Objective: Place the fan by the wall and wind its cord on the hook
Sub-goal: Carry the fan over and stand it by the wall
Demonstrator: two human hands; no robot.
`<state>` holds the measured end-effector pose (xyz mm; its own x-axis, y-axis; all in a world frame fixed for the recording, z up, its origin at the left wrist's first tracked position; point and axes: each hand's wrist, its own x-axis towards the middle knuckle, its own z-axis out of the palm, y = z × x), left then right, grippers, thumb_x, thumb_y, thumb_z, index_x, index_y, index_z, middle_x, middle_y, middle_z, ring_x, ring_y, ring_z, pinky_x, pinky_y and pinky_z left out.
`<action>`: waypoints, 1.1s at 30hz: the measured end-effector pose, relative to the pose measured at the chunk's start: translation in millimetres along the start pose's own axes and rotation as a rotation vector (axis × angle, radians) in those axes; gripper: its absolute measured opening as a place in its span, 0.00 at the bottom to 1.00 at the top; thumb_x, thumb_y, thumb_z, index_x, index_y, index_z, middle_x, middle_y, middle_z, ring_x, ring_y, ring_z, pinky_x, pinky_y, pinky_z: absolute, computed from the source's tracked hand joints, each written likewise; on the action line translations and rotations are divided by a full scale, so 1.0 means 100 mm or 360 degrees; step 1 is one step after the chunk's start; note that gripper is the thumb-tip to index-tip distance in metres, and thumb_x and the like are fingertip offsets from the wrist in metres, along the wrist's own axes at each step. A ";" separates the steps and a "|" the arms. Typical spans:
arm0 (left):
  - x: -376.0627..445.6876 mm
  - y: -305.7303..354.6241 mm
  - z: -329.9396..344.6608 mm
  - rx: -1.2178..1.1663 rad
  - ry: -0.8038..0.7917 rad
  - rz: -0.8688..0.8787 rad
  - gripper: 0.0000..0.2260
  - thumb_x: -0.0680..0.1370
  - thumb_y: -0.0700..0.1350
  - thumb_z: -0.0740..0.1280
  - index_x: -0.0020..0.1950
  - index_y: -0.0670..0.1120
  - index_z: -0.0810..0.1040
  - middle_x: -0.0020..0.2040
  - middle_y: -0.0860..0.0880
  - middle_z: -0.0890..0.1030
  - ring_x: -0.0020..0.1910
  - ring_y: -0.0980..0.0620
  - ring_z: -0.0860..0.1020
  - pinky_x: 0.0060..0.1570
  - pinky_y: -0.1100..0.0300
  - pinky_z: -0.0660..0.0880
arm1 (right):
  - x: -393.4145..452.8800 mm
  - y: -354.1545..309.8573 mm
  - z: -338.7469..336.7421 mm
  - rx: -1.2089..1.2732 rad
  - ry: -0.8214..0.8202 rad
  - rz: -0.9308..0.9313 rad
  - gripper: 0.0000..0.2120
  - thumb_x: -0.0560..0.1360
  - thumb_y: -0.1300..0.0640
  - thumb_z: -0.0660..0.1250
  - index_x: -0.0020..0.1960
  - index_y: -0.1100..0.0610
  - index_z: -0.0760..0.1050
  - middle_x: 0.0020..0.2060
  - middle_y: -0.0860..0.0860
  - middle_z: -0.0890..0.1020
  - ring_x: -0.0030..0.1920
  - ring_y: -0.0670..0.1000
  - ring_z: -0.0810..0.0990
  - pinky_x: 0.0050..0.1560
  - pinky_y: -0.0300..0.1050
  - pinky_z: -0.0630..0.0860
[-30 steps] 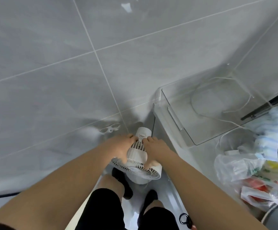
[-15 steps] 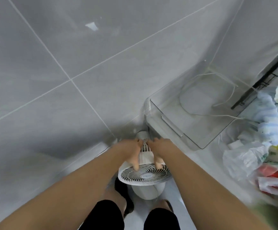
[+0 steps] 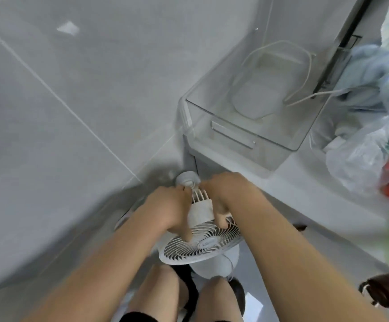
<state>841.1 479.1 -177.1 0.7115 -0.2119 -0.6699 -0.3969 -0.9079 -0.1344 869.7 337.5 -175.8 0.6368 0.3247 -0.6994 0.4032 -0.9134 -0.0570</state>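
A small white fan stands low in front of my legs, close to the grey tiled wall, its round grille facing up toward me. My left hand grips the left side of the motor housing, fingers curled down onto the grille. My right hand holds the right side of the housing. The fan's round base shows under the grille. A thin white cord runs down by the base. The hook is not visible.
A clear plastic bin holding a coiled white cable sits on a grey counter to the right. Plastic bags and towels crowd the far right. A dark brown object pokes in at lower right.
The view has swung right and closer. Both hands stay on the fan's housing, and the fan has shifted slightly nearer the corner between wall and counter.
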 end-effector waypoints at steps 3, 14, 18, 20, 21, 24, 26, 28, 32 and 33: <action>-0.08 0.02 0.18 0.0014 0.0282 0.0071 0.42 0.62 0.64 0.75 0.71 0.47 0.67 0.62 0.48 0.79 0.55 0.46 0.80 0.49 0.54 0.72 | -0.17 -0.05 0.19 0.0046 0.0281 0.0052 0.39 0.63 0.54 0.83 0.70 0.49 0.72 0.61 0.51 0.78 0.62 0.57 0.78 0.52 0.50 0.73; -0.37 0.11 1.18 -0.0290 0.0907 0.0224 0.35 0.65 0.71 0.71 0.66 0.55 0.69 0.59 0.52 0.79 0.57 0.45 0.78 0.52 0.48 0.77 | -0.71 -0.69 1.14 0.0083 0.0840 0.0391 0.28 0.69 0.54 0.76 0.67 0.46 0.72 0.60 0.49 0.77 0.60 0.56 0.80 0.56 0.52 0.79; -0.56 0.12 1.50 -0.0401 0.0982 0.0347 0.47 0.63 0.71 0.73 0.78 0.60 0.58 0.74 0.55 0.72 0.68 0.45 0.75 0.60 0.48 0.75 | -0.83 -0.98 1.48 0.0081 0.0878 0.0441 0.32 0.71 0.51 0.75 0.72 0.48 0.68 0.63 0.51 0.75 0.63 0.58 0.79 0.59 0.55 0.79; -0.61 0.20 1.61 -0.0485 0.1051 0.0368 0.47 0.61 0.72 0.71 0.77 0.62 0.59 0.74 0.56 0.72 0.68 0.46 0.76 0.61 0.48 0.75 | -0.84 -1.03 1.63 0.0085 0.0901 0.0465 0.39 0.70 0.47 0.77 0.76 0.49 0.64 0.67 0.52 0.73 0.67 0.58 0.75 0.60 0.55 0.76; -0.64 0.25 1.69 -0.0513 0.1090 0.0367 0.47 0.62 0.72 0.71 0.77 0.62 0.60 0.73 0.55 0.73 0.67 0.47 0.77 0.60 0.49 0.75 | -0.86 -1.08 1.73 0.0087 0.0913 0.0474 0.43 0.69 0.45 0.77 0.78 0.48 0.61 0.68 0.52 0.72 0.69 0.58 0.73 0.61 0.55 0.75; -0.74 0.41 1.91 -0.0528 0.1151 0.0318 0.46 0.65 0.70 0.71 0.79 0.59 0.59 0.72 0.52 0.74 0.65 0.45 0.77 0.55 0.52 0.73 | -0.93 -1.15 1.98 0.0074 0.0993 0.0482 0.50 0.66 0.43 0.79 0.81 0.45 0.55 0.71 0.52 0.70 0.71 0.58 0.70 0.64 0.57 0.76; -0.81 0.44 2.03 -0.0539 0.1155 0.0358 0.46 0.66 0.72 0.70 0.79 0.58 0.58 0.72 0.51 0.74 0.65 0.45 0.77 0.55 0.51 0.74 | -1.01 -1.16 2.10 0.0048 0.1018 0.0483 0.52 0.64 0.41 0.80 0.80 0.43 0.55 0.70 0.50 0.70 0.70 0.57 0.70 0.63 0.57 0.77; -0.87 0.40 2.13 -0.0654 0.1116 0.0471 0.46 0.65 0.75 0.69 0.79 0.58 0.60 0.73 0.52 0.73 0.66 0.47 0.76 0.60 0.50 0.75 | -1.08 -1.13 2.18 0.0005 0.0994 0.0467 0.53 0.63 0.39 0.80 0.80 0.43 0.56 0.70 0.49 0.71 0.70 0.56 0.71 0.62 0.57 0.77; -0.83 0.24 2.26 -0.1109 0.0938 0.0580 0.46 0.65 0.84 0.52 0.74 0.58 0.71 0.71 0.53 0.77 0.67 0.51 0.76 0.68 0.49 0.72 | -1.23 -0.99 2.23 -0.0138 0.0892 0.0530 0.55 0.63 0.42 0.83 0.80 0.43 0.54 0.71 0.49 0.70 0.71 0.56 0.71 0.62 0.57 0.76; -0.81 0.21 2.30 -0.1152 0.0855 0.0571 0.45 0.66 0.84 0.51 0.72 0.58 0.73 0.70 0.53 0.77 0.67 0.51 0.76 0.69 0.50 0.71 | -1.25 -0.96 2.22 -0.0162 0.0863 0.0572 0.54 0.64 0.44 0.83 0.80 0.43 0.54 0.71 0.49 0.70 0.71 0.56 0.71 0.62 0.57 0.76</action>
<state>641.6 561.0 -293.4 0.8588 -0.4937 -0.1366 -0.3169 -0.7217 0.6154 605.6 329.9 -240.8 0.9736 0.1057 -0.2025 0.1467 -0.9688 0.1996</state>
